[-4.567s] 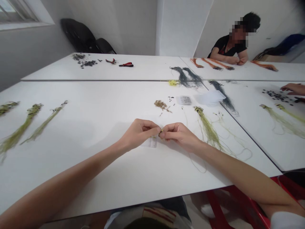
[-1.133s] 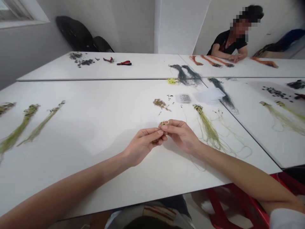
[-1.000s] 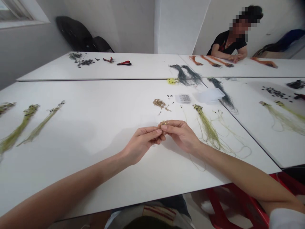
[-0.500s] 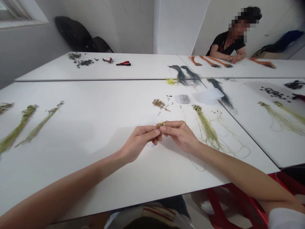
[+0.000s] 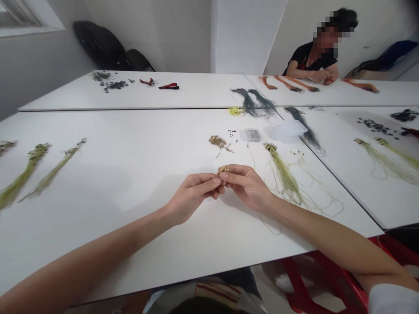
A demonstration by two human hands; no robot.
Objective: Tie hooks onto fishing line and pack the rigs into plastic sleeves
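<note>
My left hand (image 5: 198,192) and my right hand (image 5: 247,183) meet above the white table, fingertips together. Both are closed in a pinch on a thin yellow-green cord (image 5: 223,168), which shows as a small loop with a dark bit above the fingertips. Most of what lies between the fingers is hidden. A strand of cord trails onto the table below my right forearm. Just beyond the hands is a pile of small gold-coloured metal pieces (image 5: 217,141), with a few loose ones beside it. Tiny black pieces (image 5: 232,134) are scattered behind.
A bundle of yellow-green cords (image 5: 284,172) lies right of my hands; more bundles (image 5: 36,161) lie far left. Behind stand a small clear box (image 5: 252,134), yellow bits (image 5: 235,111) and dark green cords (image 5: 248,102). Pliers (image 5: 169,86) rest on the far table, where another person (image 5: 310,63) sits.
The cord loop at my fingertips has shifted slightly and my fingers have moved a little, still pinched together. Across the table, the other person's hands have come up slightly.
</note>
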